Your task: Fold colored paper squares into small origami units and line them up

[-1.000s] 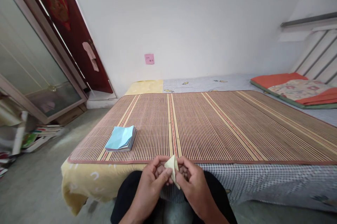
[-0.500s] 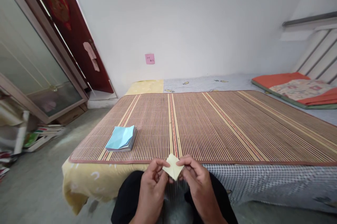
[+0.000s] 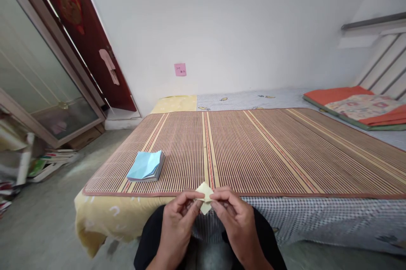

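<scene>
A small folded piece of pale yellow paper [image 3: 204,196] is held in front of me, just over the near edge of the bed. My left hand [image 3: 178,223] pinches its left side and my right hand [image 3: 235,219] pinches its right side, thumbs and forefingers closed on the paper. Both hands hover above my lap in dark trousers. A stack of square paper sheets with a light blue sheet on top [image 3: 146,166] lies on the striped bamboo mat [image 3: 253,147], to the left and beyond my hands.
The mat covers a bed with a yellow and checked sheet [image 3: 120,217]. Folded orange and floral bedding [image 3: 358,107] lies at the far right. A glass-door cabinet [image 3: 38,84], a dark red door and books on the floor [image 3: 47,162] stand at the left.
The yellow paper has been turned in my fingers from a flat diamond to a smaller shape, and both hands have closed in on it slightly.
</scene>
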Available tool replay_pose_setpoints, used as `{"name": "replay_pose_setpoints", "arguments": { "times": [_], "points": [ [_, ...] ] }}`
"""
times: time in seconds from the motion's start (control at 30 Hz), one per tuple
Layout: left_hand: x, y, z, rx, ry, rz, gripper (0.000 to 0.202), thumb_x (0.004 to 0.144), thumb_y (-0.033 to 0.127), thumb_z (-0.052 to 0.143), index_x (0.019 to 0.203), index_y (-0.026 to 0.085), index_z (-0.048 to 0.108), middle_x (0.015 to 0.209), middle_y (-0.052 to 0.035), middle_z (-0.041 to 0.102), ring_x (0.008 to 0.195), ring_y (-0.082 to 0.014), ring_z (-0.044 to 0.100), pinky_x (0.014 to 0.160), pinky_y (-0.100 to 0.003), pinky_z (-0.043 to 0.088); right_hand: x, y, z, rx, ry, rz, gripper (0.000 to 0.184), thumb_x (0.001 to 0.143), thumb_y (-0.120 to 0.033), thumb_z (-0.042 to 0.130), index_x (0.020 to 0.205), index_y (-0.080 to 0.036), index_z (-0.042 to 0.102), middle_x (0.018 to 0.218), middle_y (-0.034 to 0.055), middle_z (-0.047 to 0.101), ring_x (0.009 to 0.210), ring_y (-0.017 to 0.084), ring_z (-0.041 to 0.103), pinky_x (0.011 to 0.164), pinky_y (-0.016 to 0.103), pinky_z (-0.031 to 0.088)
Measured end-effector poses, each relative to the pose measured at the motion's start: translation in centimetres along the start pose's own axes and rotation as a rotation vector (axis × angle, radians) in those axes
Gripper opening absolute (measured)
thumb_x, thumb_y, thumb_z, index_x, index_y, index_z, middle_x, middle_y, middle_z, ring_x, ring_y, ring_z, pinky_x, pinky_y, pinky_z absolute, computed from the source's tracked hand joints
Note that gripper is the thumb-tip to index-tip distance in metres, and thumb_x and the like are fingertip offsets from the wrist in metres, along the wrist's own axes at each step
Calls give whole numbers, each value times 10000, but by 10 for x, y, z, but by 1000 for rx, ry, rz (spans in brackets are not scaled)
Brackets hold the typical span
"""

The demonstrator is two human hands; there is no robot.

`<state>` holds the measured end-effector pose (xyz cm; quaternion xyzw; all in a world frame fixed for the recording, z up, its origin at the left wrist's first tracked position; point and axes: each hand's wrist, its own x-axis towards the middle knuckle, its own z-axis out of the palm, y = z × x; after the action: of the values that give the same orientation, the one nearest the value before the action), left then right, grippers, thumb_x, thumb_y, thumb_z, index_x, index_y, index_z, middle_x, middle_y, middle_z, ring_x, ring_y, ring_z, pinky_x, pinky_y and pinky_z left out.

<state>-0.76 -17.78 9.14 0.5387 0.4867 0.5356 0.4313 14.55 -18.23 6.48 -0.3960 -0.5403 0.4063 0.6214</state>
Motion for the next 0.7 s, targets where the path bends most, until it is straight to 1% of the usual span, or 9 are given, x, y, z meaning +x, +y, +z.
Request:
{"name": "replay_pose_setpoints", "arguments": {
  "times": [0.1, 0.2, 0.3, 0.37, 0.43, 0.5, 0.53, 0.63, 0.7],
  "points": [
    [0, 4, 1, 8, 6, 10, 222, 805, 398, 756, 785, 178, 779, 691, -33, 715, 635, -167, 618, 604, -234, 497, 1, -1, 2, -24, 33, -20, 123, 943, -268, 632, 853, -202, 683, 843, 36, 649, 784, 181, 645, 708, 255, 526],
    [-2, 3, 6, -92, 21, -51, 243, 798, 413, 780, 795, 173, 745, 679, -17, 698, 644, -156, 622, 613, -223, 495, 0, 1, 5, -29, 71, -42, 139, 942, -285, 631, 832, -201, 646, 798, 24, 639, 709, 165, 621, 646, 243, 516],
    [-5, -1, 10, -199, 42, -91, 241, 800, 391, 796, 806, 178, 683, 685, 7, 676, 639, -128, 600, 613, -201, 478, -4, 6, 8, -51, 104, -38, 133, 939, -293, 637, 837, -209, 621, 807, 22, 648, 703, 166, 636, 643, 248, 526],
    [-6, -4, 11, -232, 53, -95, 232, 812, 375, 793, 862, 190, 663, 700, 16, 676, 650, -120, 596, 627, -195, 474, -6, 9, 8, -70, 122, -9, 114, 939, -306, 641, 872, -216, 619, 797, 16, 648, 701, 169, 644, 645, 252, 533],
    [-5, -5, 10, -240, 39, -112, 270, 828, 374, 781, 1005, 203, 671, 743, 10, 702, 680, -124, 613, 654, -201, 481, -7, 8, 7, -84, 125, 26, 105, 942, -321, 637, 925, -218, 627, 796, 16, 660, 711, 176, 657, 655, 258, 539],
    [-3, -4, 7, -220, -17, -137, 346, 833, 375, 777, 1113, 200, 674, 782, -3, 721, 713, -134, 629, 682, -214, 487, -5, 4, 3, -103, 68, 50, 116, 945, -327, 628, 945, -212, 642, 805, 24, 680, 730, 185, 671, 673, 265, 539],
    [-1, -3, 5, -202, -55, -150, 352, 831, 375, 777, 1116, 191, 684, 782, -8, 720, 716, -138, 630, 684, -220, 485, -3, 1, 0, -119, 20, 54, 121, 948, -325, 622, 939, -208, 652, 813, 27, 689, 741, 186, 677, 682, 265, 536],
    [6, -3, -1, -171, -196, -188, 278, 825, 379, 777, 987, 161, 718, 753, -18, 702, 707, -150, 622, 672, -239, 474, 4, -11, -12, -189, -146, 44, 126, 947, -293, 613, 890, -202, 679, 837, 25, 706, 775, 181, 683, 709, 259, 513],
    [9, -5, -3, -176, -279, -207, 248, 819, 378, 778, 907, 157, 712, 750, -23, 690, 698, -150, 606, 662, -245, 461, 8, -18, -19, -238, -195, 28, 118, 935, -262, 610, 870, -202, 688, 818, 14, 707, 760, 171, 670, 702, 253, 492]
  ]
}}
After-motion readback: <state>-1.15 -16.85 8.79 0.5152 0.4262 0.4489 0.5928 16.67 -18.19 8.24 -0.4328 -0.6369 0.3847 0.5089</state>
